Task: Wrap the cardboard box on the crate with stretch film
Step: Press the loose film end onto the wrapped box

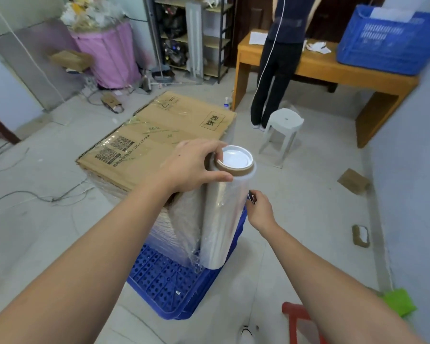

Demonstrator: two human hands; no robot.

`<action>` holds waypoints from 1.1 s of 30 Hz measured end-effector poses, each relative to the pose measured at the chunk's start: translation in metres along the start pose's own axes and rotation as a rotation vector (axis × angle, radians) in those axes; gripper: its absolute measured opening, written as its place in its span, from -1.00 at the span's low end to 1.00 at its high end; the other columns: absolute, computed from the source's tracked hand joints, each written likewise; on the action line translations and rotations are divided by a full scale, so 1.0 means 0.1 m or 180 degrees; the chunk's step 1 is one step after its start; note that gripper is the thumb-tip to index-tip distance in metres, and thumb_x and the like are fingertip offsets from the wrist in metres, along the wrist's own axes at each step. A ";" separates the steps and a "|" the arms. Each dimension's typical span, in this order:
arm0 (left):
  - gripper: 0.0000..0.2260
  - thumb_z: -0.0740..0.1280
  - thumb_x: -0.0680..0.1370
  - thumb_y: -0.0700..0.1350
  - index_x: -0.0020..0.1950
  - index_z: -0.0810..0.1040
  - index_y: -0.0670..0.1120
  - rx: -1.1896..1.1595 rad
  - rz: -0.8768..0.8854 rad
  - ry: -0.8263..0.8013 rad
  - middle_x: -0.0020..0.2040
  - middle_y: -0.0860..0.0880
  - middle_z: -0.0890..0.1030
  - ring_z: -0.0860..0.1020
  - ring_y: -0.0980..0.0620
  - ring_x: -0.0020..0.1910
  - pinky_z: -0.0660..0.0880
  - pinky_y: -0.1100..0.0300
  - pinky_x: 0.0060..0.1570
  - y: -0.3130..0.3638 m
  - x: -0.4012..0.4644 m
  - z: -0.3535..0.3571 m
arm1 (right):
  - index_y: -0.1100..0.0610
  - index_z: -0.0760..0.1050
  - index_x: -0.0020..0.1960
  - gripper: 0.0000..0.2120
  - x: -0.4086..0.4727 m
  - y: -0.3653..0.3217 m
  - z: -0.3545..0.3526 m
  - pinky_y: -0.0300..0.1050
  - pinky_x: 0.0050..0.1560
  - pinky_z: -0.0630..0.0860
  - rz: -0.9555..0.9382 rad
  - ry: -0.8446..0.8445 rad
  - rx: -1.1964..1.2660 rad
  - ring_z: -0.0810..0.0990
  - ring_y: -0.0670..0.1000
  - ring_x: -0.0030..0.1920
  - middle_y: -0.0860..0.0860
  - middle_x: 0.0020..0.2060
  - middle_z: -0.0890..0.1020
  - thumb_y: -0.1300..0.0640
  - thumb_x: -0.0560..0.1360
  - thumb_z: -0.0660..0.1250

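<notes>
Cardboard box (157, 135) on blue crate (169, 281), white stool (283, 125) behind

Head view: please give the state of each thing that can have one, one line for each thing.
cardboard box: closed, on the blue crate, sides covered in film, top bare.
stretch film roll: upright at the box corner, film running onto the box.
blue crate: upside down on the floor, under the box.
left hand: grips the roll's top end.
right hand: holds a small tool beside the roll.
white stool: upright, unoccupied.
</notes>
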State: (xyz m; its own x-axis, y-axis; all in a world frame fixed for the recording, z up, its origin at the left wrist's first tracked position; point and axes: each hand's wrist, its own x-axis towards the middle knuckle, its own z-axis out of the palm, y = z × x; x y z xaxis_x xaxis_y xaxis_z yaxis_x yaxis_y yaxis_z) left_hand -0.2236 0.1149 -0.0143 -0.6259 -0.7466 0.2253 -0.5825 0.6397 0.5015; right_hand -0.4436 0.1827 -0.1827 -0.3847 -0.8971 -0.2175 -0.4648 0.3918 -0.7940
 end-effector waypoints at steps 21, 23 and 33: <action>-0.51 0.43 0.45 0.36 0.33 0.55 0.23 0.0250 -0.1220 0.0324 0.28 0.09 0.61 0.51 -0.07 0.31 0.42 -0.06 0.34 0.42 -0.33 0.10 | 0.06 0.60 0.24 -0.74 -0.24 -1.48 -0.90 -0.32 0.16 0.53 -0.2409 -0.0285 0.0476 0.65 -0.15 0.06 -0.10 0.04 0.69 0.22 0.57 0.40; -0.53 0.41 0.54 0.27 0.42 0.54 0.17 0.0429 -0.1173 0.0237 0.41 0.07 0.56 0.45 -0.03 0.44 0.33 -0.06 0.44 0.45 -0.33 0.10 | 0.08 0.61 0.23 -0.74 -0.29 -1.51 -0.79 -0.31 0.16 0.53 -0.2482 -0.0339 0.0370 0.65 -0.14 0.05 -0.10 0.03 0.69 0.21 0.55 0.43; -0.68 0.38 0.53 0.21 -0.04 0.72 -0.03 -0.1516 -0.1982 0.1431 -0.12 -0.02 0.74 0.68 0.02 -0.05 0.60 -0.14 0.12 0.63 -0.39 -0.03 | -0.03 0.66 0.22 -0.73 -0.32 -1.51 -0.63 -0.17 0.13 0.52 -0.2660 -0.0352 0.0230 0.62 -0.08 0.07 -0.13 0.02 0.71 0.13 0.53 0.47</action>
State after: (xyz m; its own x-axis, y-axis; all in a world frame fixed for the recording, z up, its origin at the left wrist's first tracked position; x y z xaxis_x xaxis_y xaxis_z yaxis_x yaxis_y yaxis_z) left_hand -0.2342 0.1835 0.0113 0.0508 -0.9973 0.0526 -0.4091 0.0273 0.9121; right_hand -0.4111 0.1656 -0.0199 0.1449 -0.9023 0.4059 -0.5082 -0.4199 -0.7519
